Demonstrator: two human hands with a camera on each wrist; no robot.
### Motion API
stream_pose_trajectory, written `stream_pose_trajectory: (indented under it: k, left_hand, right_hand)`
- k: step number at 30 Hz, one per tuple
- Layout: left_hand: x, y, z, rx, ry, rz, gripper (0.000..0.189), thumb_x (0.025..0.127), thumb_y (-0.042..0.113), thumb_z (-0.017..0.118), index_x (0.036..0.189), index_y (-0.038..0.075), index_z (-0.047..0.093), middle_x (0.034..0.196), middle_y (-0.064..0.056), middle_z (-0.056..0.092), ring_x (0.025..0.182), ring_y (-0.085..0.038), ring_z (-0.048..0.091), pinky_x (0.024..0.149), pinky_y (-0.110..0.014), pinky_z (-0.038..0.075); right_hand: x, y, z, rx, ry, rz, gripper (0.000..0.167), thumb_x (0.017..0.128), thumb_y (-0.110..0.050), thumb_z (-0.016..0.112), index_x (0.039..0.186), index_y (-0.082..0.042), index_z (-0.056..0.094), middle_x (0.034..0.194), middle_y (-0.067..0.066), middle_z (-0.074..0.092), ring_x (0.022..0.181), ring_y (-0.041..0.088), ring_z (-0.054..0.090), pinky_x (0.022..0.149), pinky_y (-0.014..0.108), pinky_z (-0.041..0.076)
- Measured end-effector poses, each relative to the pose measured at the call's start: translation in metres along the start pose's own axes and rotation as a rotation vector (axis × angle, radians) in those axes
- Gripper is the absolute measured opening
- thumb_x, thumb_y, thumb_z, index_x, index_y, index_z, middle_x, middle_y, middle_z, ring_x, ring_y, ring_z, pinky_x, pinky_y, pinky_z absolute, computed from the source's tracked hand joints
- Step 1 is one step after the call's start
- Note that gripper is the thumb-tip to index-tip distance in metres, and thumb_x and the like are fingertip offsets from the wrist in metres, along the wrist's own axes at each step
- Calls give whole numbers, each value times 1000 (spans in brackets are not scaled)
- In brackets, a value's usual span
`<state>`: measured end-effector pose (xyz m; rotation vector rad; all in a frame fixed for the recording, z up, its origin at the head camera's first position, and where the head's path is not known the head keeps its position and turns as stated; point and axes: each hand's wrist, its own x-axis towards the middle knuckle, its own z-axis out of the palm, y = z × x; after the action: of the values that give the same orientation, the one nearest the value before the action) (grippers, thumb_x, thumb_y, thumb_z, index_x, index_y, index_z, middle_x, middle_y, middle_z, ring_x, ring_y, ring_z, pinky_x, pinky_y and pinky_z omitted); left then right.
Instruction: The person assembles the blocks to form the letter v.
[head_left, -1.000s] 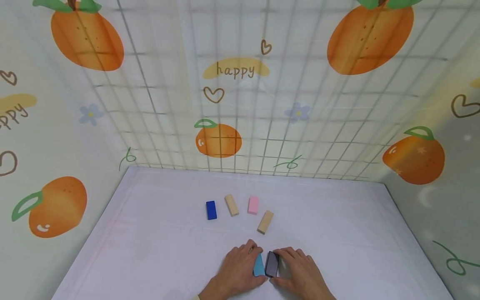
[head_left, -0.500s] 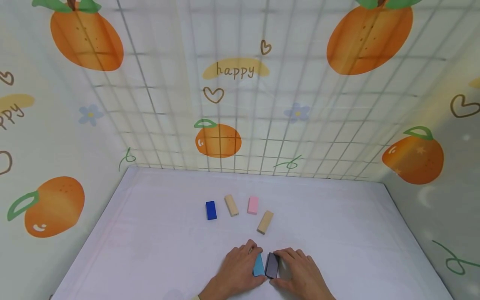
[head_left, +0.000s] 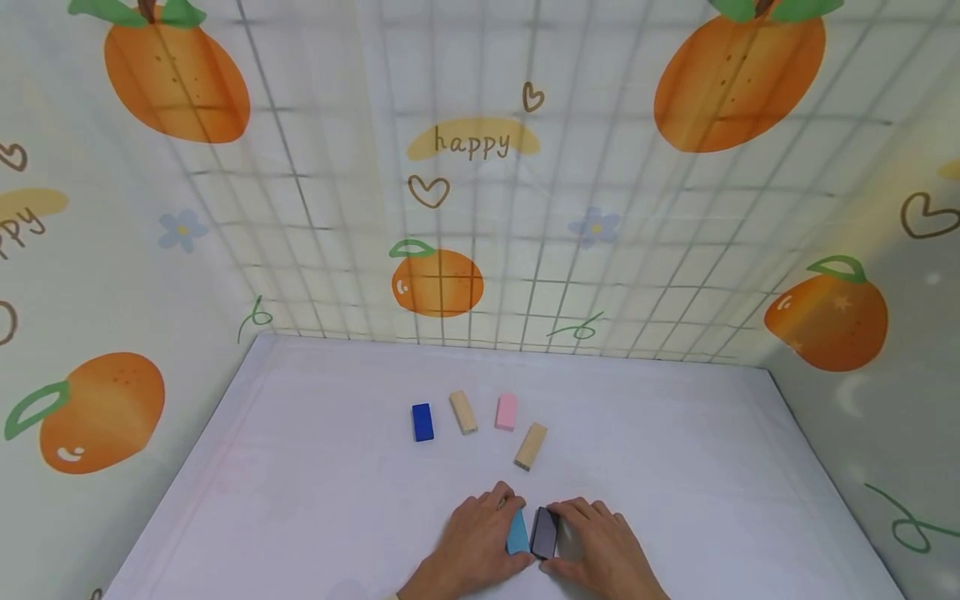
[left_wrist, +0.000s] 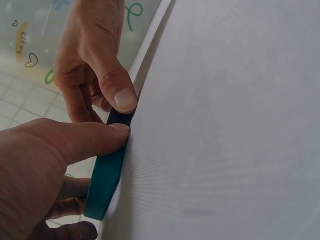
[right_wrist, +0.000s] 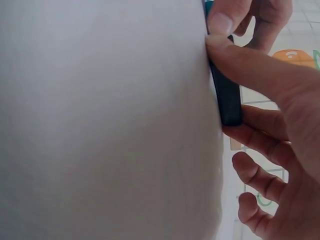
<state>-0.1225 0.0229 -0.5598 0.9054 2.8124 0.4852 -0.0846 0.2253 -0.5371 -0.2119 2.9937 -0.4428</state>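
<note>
Near the table's front, my left hand [head_left: 482, 533] grips a light blue block [head_left: 517, 533] between thumb and fingers. Just to its right, my right hand [head_left: 600, 542] holds a dark grey block [head_left: 544, 533] the same way. The two blocks stand side by side, a narrow gap between them at the far end, and the thumbs nearly meet at the near end. In the left wrist view the blue block [left_wrist: 104, 182] looks teal and lies low against the white surface. The right wrist view shows the grey block [right_wrist: 227, 95] under the right thumb, other fingers at its end.
Beyond the hands lie a dark blue block [head_left: 423, 422], a pink block [head_left: 506, 412], a plain wooden block [head_left: 463, 412] and a second wooden block [head_left: 530, 447], nearest the hands. The white table [head_left: 300, 483] is walled by a printed curtain [head_left: 480, 192] at the back and sides.
The hands and both held blocks stay practically in place. The head view shifts very slightly; the other blocks have not moved on the table.
</note>
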Motion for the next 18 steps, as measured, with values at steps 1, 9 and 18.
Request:
stream_pose_trajectory:
  k: [1,9,18]
  left_hand:
    - [0,0,0,2,0,0,65,84,59,75,134,21,61,125,6,54,89,-5,50,78,-26,47]
    - [0,0,1,18,19,0,66,83,59,76,134,21,61,125,5,54,91,-6,51,79,-26,48]
    - [-5,-3,2,-7,70,52,73,82,60,75,146,31,51,129,7,49,102,-12,45,87,-32,45]
  right_hand:
    - [0,0,0,2,-4,2,69,63,-45,94,121,-19,68,114,-2,67,102,24,60,87,51,50]
    - [1,-1,-2,-19,4,-5,71,62,-49,93,122,-20,68,114,-3,66,102,24,60,87,51,50]
    - [5,2,-9,51,-68,46,87,59,-56,92,133,-19,63,126,3,64,113,31,58,96,61,46]
